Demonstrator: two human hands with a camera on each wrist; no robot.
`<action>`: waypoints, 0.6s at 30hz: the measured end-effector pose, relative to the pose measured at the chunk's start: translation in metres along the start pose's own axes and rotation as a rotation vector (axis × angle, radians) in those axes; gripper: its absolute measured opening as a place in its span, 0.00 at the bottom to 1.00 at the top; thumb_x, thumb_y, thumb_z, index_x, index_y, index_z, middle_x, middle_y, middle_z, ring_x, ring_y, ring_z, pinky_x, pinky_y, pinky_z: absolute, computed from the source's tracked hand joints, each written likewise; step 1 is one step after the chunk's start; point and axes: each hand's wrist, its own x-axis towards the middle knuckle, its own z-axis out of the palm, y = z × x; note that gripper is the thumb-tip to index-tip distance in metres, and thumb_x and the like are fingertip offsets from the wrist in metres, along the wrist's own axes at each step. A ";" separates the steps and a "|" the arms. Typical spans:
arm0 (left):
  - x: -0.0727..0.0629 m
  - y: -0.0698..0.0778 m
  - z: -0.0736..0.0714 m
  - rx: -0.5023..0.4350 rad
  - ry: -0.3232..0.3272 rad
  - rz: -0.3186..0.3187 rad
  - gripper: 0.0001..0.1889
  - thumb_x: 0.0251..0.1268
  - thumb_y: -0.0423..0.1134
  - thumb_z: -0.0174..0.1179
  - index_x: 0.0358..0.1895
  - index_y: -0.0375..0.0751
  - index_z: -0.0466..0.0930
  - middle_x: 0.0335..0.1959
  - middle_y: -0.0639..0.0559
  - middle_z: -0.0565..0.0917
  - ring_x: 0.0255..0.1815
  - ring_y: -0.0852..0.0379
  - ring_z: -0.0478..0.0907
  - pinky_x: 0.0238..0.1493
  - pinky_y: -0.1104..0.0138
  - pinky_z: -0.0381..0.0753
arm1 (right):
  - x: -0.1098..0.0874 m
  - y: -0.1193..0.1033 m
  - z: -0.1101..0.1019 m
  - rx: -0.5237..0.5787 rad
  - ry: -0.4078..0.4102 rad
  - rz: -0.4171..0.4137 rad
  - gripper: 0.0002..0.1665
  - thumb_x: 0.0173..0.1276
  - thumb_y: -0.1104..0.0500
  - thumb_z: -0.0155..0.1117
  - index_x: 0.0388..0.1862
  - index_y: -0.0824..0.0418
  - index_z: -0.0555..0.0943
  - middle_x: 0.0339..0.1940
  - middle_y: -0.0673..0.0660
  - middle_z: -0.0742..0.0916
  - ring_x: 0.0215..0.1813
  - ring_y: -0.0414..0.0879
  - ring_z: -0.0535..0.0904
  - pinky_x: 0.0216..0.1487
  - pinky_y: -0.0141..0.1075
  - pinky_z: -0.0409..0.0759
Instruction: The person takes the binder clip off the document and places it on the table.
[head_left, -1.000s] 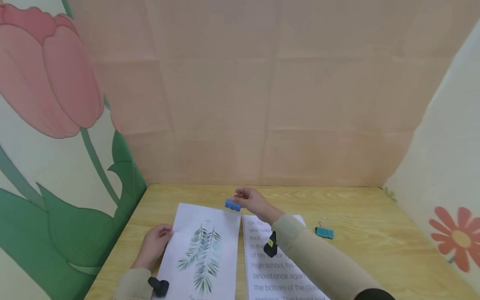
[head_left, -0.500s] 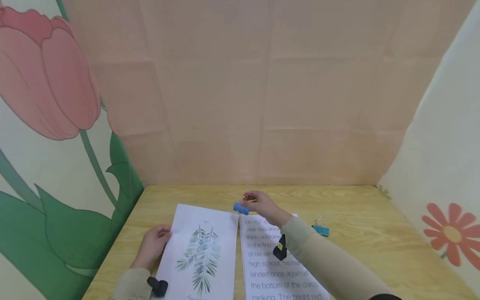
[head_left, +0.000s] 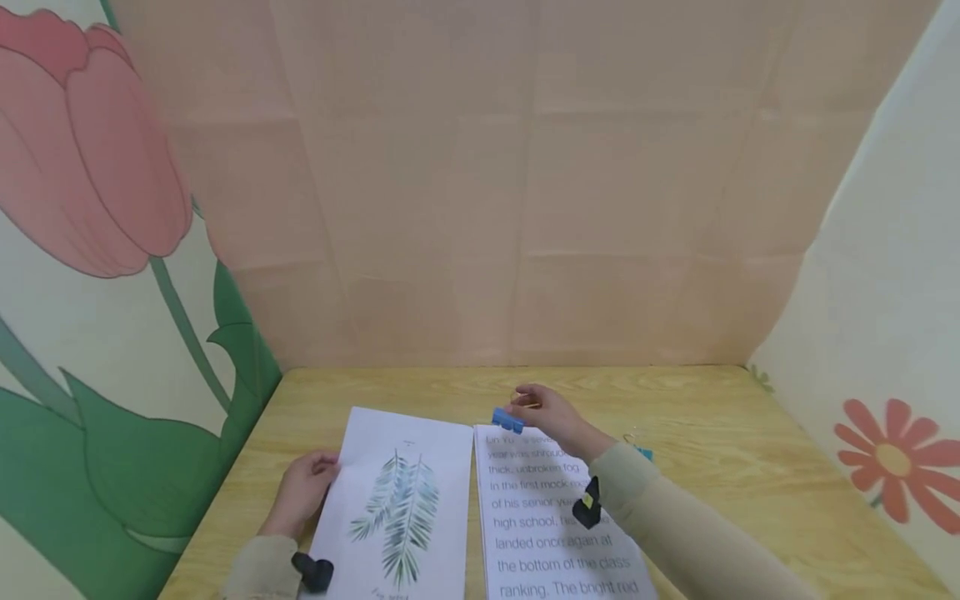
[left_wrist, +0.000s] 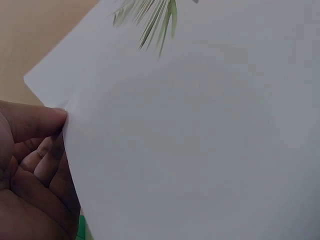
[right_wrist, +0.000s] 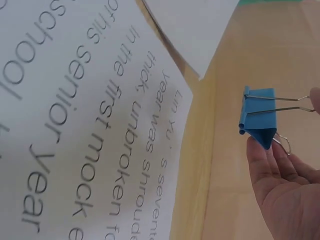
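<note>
My left hand [head_left: 303, 492] pinches the left edge of a white sheet [head_left: 367, 483] printed with green leaves. In the left wrist view the thumb presses at the paper's edge, where the sheet bends slightly. A blue binder clip [right_wrist: 262, 110] is held in my right hand [head_left: 553, 421] by its wire handles; its jaws look closed in the right wrist view. The clip hangs just over the top edge of a stack of printed text pages [head_left: 540, 533], apart from the paper.
A second, teal binder clip [head_left: 643, 452] lies on the wooden table [head_left: 720, 467] to the right, partly hidden behind the right sleeve. A plain cloth [head_left: 420, 208] hangs behind the table's far edge. Flower-patterned panels flank both sides.
The right hand has moved to the right with the blue binder clip, from the leaf sheet's top right corner to the text pages' top edge. The left hand keeps its hold.
</note>
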 end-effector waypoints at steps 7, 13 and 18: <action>-0.002 0.003 0.000 0.000 -0.004 0.010 0.13 0.78 0.30 0.52 0.56 0.24 0.78 0.50 0.33 0.84 0.49 0.42 0.82 0.50 0.51 0.82 | -0.012 0.012 -0.015 0.003 0.032 0.010 0.38 0.73 0.51 0.69 0.73 0.69 0.69 0.63 0.64 0.81 0.67 0.61 0.75 0.67 0.57 0.73; -0.003 0.001 0.000 0.001 -0.006 0.008 0.13 0.78 0.31 0.52 0.56 0.25 0.78 0.52 0.31 0.83 0.52 0.40 0.81 0.52 0.49 0.81 | -0.024 0.022 -0.028 -0.009 0.058 0.022 0.38 0.73 0.52 0.70 0.73 0.70 0.69 0.63 0.64 0.80 0.67 0.61 0.75 0.65 0.53 0.76; -0.002 0.001 0.001 -0.005 -0.008 -0.010 0.14 0.78 0.31 0.52 0.58 0.25 0.78 0.54 0.30 0.82 0.54 0.38 0.80 0.55 0.47 0.80 | -0.034 0.029 -0.037 -0.029 0.079 0.004 0.39 0.74 0.52 0.68 0.73 0.73 0.67 0.61 0.66 0.79 0.66 0.64 0.75 0.63 0.52 0.78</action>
